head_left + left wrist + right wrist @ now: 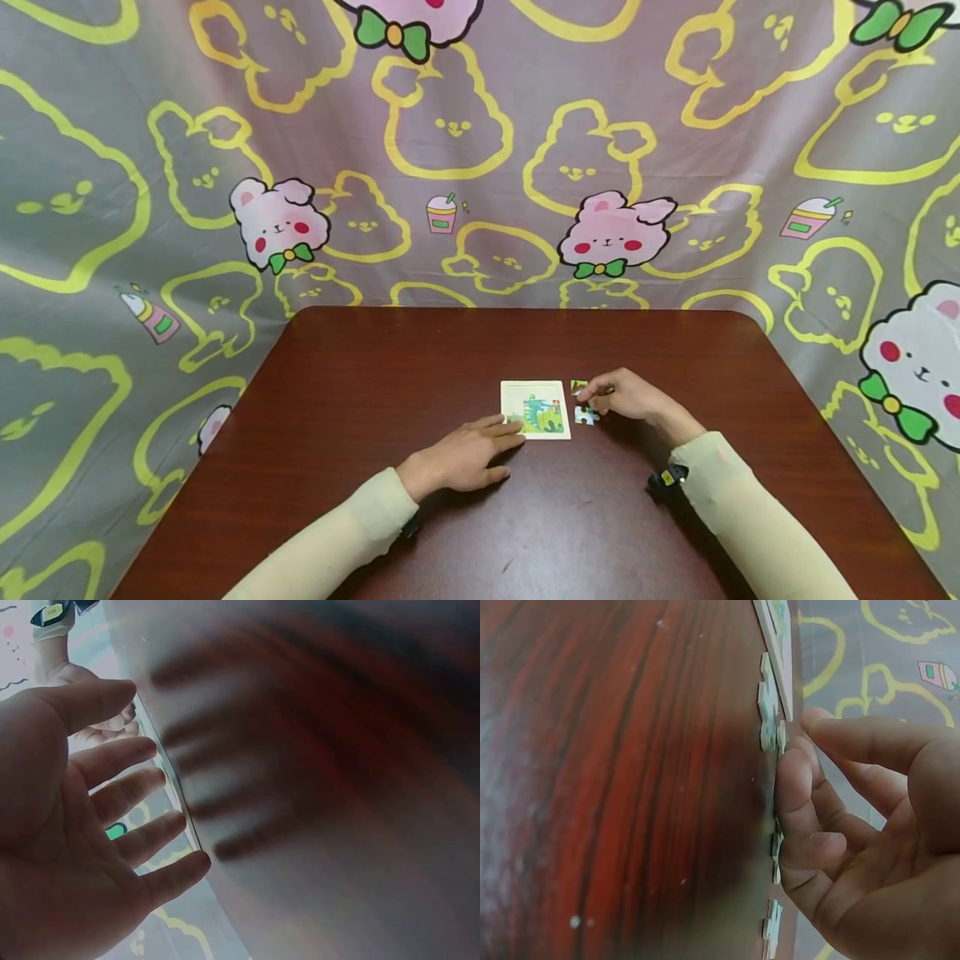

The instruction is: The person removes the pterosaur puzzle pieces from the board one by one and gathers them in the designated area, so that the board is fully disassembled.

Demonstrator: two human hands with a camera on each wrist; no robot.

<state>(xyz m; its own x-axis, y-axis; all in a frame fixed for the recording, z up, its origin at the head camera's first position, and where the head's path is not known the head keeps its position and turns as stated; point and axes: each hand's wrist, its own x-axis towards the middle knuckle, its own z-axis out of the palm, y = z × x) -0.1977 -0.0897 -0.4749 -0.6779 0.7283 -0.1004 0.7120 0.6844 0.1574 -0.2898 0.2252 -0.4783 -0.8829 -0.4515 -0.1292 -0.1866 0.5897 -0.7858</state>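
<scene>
A square puzzle board (551, 436) with a pale rim lies on the table, a green and blue picture partly filling it. My left hand (468, 454) lies with spread fingers at its left side, fingertips over the rim; the left wrist view shows that palm with straight fingers. Beside the board's right edge, my right hand (626, 396) hovers low over loose jigsaw pieces, one jigsaw piece (584, 416) just below the fingertips and another (579, 387) above. Its fingers are loosely bent in the right wrist view, thumb and index apart, with nothing visible between them.
The dark reddish-brown table (360, 358) reaches back to a patterned curtain (480, 200) with cartoon bears. More loose jigsaw pieces (772, 930) lie along the table near the right hand. A black wrist device (666, 481) is strapped at the right sleeve.
</scene>
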